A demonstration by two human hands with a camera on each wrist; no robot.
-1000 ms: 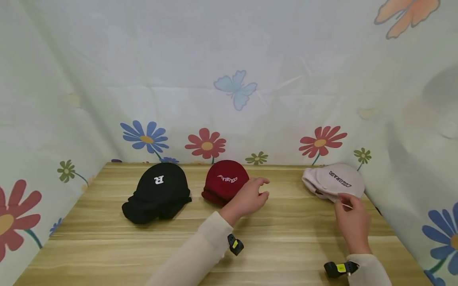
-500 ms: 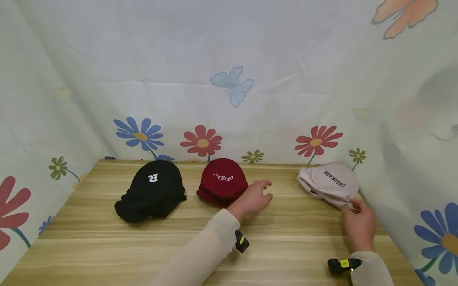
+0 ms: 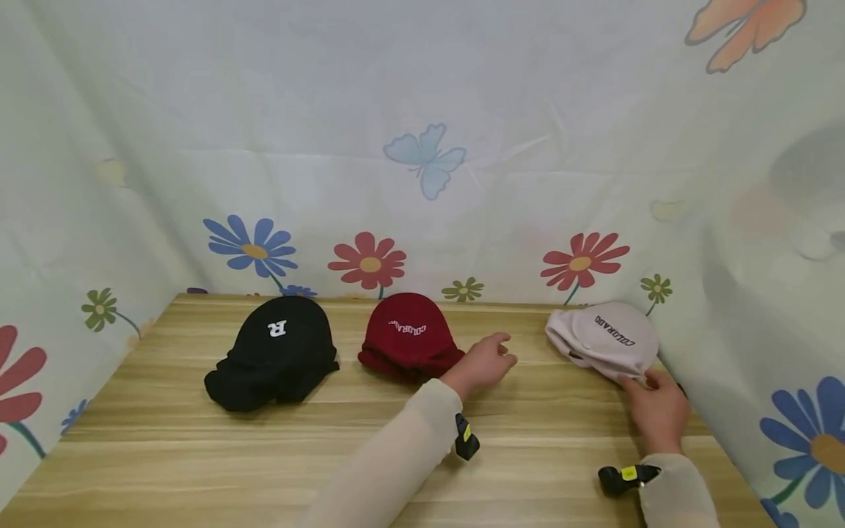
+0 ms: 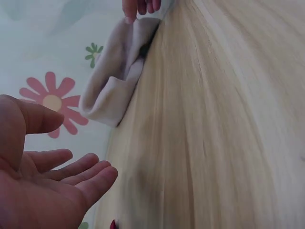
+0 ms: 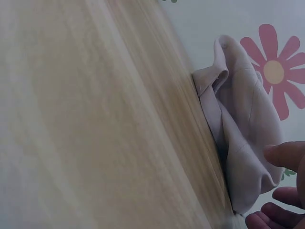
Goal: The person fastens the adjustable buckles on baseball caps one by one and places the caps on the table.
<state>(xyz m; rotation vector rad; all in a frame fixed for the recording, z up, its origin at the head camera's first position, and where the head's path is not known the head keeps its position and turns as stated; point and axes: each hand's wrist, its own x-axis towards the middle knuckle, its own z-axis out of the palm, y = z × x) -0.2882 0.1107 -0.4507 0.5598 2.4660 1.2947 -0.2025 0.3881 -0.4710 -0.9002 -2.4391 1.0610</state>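
Observation:
A pale pink cap [image 3: 610, 337] with dark COLORADO lettering lies at the back right of the table. At its near edge is my right hand [image 3: 659, 411], thumb and fingers spread apart; in the right wrist view the thumb [image 5: 281, 155] overlaps the cap's side, with the other fingers below its edge. My left hand [image 3: 485, 363] is held palm up and relaxed, holding nothing, just right of a dark red cap [image 3: 409, 334]. In the left wrist view its fingers [image 4: 90, 176] point toward the pale pink cap [image 4: 112, 95].
A black cap [image 3: 284, 352] with a white R lies at the left of the wood-grain table [image 3: 198, 455]. A white cloth [image 3: 422, 73] printed with flowers and butterflies hangs close behind and along both sides.
My right hand has gone from pinching the pale pink cap's edge to spread fingers beside it. My left hand has moved slightly right, away from the red cap.

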